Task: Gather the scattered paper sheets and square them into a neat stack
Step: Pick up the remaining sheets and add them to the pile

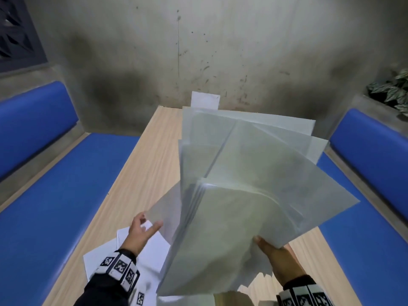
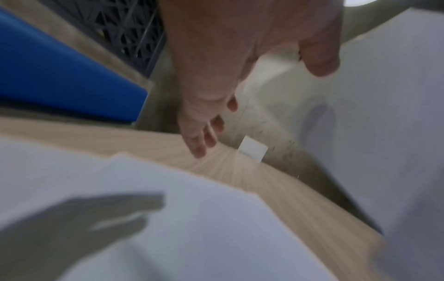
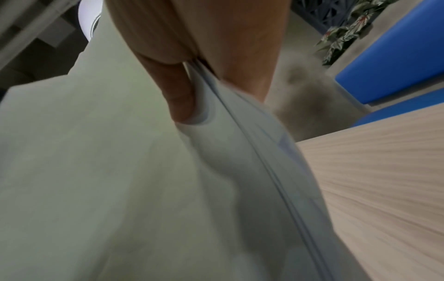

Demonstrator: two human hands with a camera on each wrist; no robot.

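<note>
Holding a fanned bundle of paper sheets (image 1: 238, 173) up off the bench (image 1: 141, 173) in my right hand (image 1: 279, 257), I'd call this job somewhere past the halfway mark. My thumb and fingers are pinched on the bundle's near corner; the right wrist view shows several sheet edges squeezed between my thumb (image 3: 177, 98) and my palm. So most of the paper is gathered, but it's anything but square: the sheets splay out like a hand of cards, corners pointing every which way, tilted up and away from me.

My left hand (image 1: 141, 233) is free, fingers spread and relaxed, gripping nothing, hovering just beside the bundle's lower left edge. Under it, a few loose white sheets (image 1: 152, 252) lie overlapped on the bench near my side, not yet collected. One more sheet (image 1: 204, 100) sits at the far end of the bench, leaning against the grey wall (image 1: 220, 51), well apart from everything else.

So what's left, as I judge it: pick up the loose ones near me, fetch that far sheet, then tap the whole lot on the bench to line up the edges. The squaring hasn't begun.
</note>
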